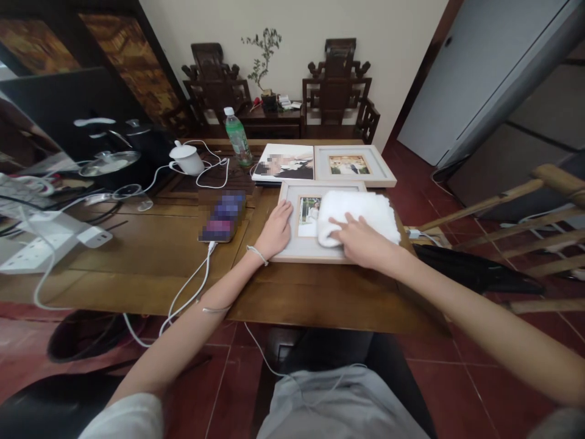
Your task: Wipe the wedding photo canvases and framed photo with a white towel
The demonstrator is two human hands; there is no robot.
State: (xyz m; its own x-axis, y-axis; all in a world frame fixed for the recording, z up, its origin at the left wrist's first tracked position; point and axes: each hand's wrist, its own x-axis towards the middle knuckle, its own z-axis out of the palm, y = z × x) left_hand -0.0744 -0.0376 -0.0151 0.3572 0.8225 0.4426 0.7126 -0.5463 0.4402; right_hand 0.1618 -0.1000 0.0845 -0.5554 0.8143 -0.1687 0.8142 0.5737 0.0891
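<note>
A white picture frame (292, 249) lies flat on the wooden table (150, 256) in front of me. My left hand (275, 230) rests flat on the frame's left edge, fingers stretched out. My right hand (361, 239) presses a folded white cloth (365, 210) onto the frame's glass, fingers lying flat on the cloth. The cloth covers the right half of the frame; a small photo (308, 214) shows to its left.
Behind lie a second framed photo (354, 164) and a photo print (284, 162). A phone (223, 222) on a white cable, a green bottle (237, 137), a white lidded cup (187, 158) and power strips (41, 241) sit left. A wooden chair (539, 231) stands right.
</note>
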